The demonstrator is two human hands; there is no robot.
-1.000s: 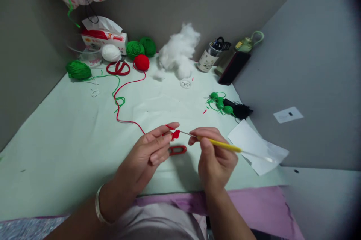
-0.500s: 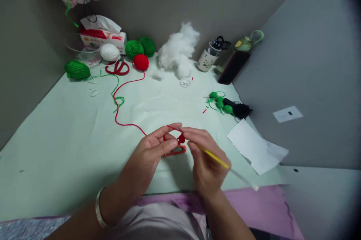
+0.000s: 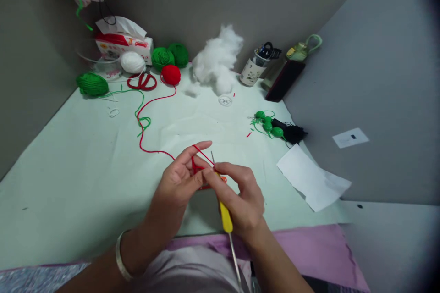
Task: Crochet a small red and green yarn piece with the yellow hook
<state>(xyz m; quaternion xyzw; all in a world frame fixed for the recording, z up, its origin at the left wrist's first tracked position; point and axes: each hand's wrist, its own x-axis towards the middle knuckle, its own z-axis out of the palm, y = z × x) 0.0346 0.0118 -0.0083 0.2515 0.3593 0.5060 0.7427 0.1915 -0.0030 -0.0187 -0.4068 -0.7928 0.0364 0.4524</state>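
My left hand (image 3: 178, 183) pinches a small red crochet piece (image 3: 196, 166), with the red yarn strand (image 3: 151, 114) running over its forefinger and back to a red yarn ball (image 3: 171, 74). My right hand (image 3: 240, 196) grips a yellow-handled crochet hook (image 3: 225, 215); its metal tip points up beside the red piece and its handle points down toward me. Both hands meet over the near middle of the pale green table (image 3: 85, 169). Red scissors lie under the hands, mostly hidden.
At the back stand green yarn balls (image 3: 170, 56), a white ball (image 3: 133, 62), another green ball (image 3: 92, 84), a tissue box (image 3: 120, 41), white stuffing (image 3: 216, 61), a cup of tools (image 3: 256, 68). Small green crochet pieces (image 3: 270, 125) and white paper (image 3: 309, 176) lie right.
My right hand has swung the hook from pointing left with its handle out to the right, round to upright with the handle toward me, and both hands have closed together.
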